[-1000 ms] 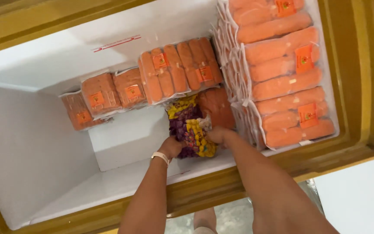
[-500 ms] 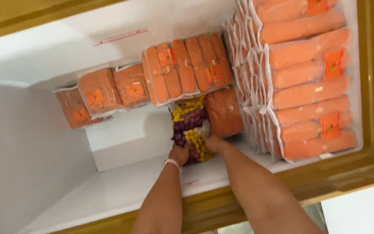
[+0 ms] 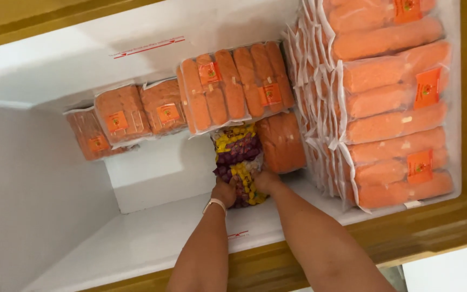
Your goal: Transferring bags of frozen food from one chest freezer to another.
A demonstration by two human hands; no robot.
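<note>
Both my hands reach down into a white chest freezer (image 3: 152, 238). My left hand (image 3: 224, 190) and my right hand (image 3: 266, 181) grip the near end of a clear bag of yellow and purple pieces (image 3: 237, 162), which stands between orange packs. A light band circles my left wrist (image 3: 215, 204). The bag's far end is tucked under a flat pack of orange breaded sticks (image 3: 233, 86).
Stacked packs of orange breaded sticks (image 3: 390, 108) fill the freezer's right side. Three smaller orange packs (image 3: 122, 116) lean along the back wall at left. A round orange pack (image 3: 281, 141) sits just right of the bag. A wooden-coloured rim (image 3: 433, 227) frames the freezer.
The view has shifted left and closer. My hands have stayed on the bag and pushed it a little deeper between the packs.
</note>
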